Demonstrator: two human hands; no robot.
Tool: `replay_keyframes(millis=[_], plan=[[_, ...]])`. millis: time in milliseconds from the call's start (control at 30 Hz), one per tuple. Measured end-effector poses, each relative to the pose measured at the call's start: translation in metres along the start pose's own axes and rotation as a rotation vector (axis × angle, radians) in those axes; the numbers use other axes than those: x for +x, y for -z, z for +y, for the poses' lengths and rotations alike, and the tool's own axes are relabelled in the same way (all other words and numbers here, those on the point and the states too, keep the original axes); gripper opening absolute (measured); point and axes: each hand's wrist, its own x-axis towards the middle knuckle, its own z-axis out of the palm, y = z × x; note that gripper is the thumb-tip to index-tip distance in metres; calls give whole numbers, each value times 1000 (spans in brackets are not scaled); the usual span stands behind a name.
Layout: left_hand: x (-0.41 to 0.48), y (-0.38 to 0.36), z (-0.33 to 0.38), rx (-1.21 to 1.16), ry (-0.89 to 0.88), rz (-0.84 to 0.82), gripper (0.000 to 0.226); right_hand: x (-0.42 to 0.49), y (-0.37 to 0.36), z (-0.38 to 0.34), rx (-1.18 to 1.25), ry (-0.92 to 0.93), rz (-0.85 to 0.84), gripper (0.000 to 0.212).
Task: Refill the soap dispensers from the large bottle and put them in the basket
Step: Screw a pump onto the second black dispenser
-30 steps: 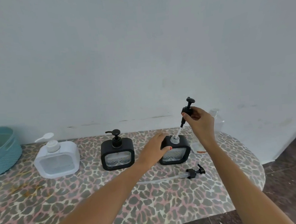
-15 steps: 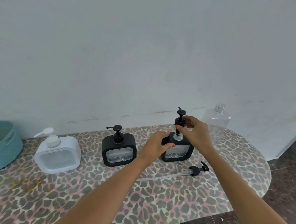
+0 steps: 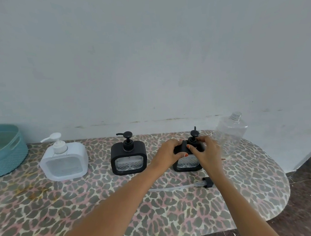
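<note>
The left hand (image 3: 169, 151) is gripping the rightmost black dispenser (image 3: 186, 164) on the table while the right hand (image 3: 206, 152) is pinching its pump (image 3: 194, 134), probably screwing it down. No dispenser is sitting in the teal basket (image 3: 5, 152) yet.

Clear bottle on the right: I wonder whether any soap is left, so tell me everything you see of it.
The bottle is clear, seemingly plastic, with rounded shoulders and a threaded, uncapped neck. It stands upright on the table at the right, near the wall, partly hidden behind the right hand. It looks nearly empty. Whether the hand touches it cannot be told.
</note>
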Motion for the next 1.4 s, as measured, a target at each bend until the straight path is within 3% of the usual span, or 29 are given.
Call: replay_keyframes(millis=[133,233,333,500,600,800,1100,1267,1400], plan=[[0,1,0,-8,-2,4,52,5,1,-5,114,-17,-126,48],[0,1,-1,-9,-6,6,51,10,2,-6,172,-44,-231,32],[-1,0,1,0,-13,1,51,11,2,-5,134,-54,-192,26],[-2,0,1,6,-19,7,50,13,-4,-12,99,-97,-78,40],[-1,-1,0,19,-26,2,47,13,-5,-14,91,-116,-124,43],[0,-1,-1,2,-25,19,52,8,7,-5,303,-172,-271,37],[0,-2,-3,14,-24,17,55,11,-5,-10,151,-154,-121,46],[1,-3,-3,6,-28,22,53,9,6,-9,281,-153,-275,25],[0,-3,-3,-5,-34,24,51,8,8,-5,270,-158,-238,24]])
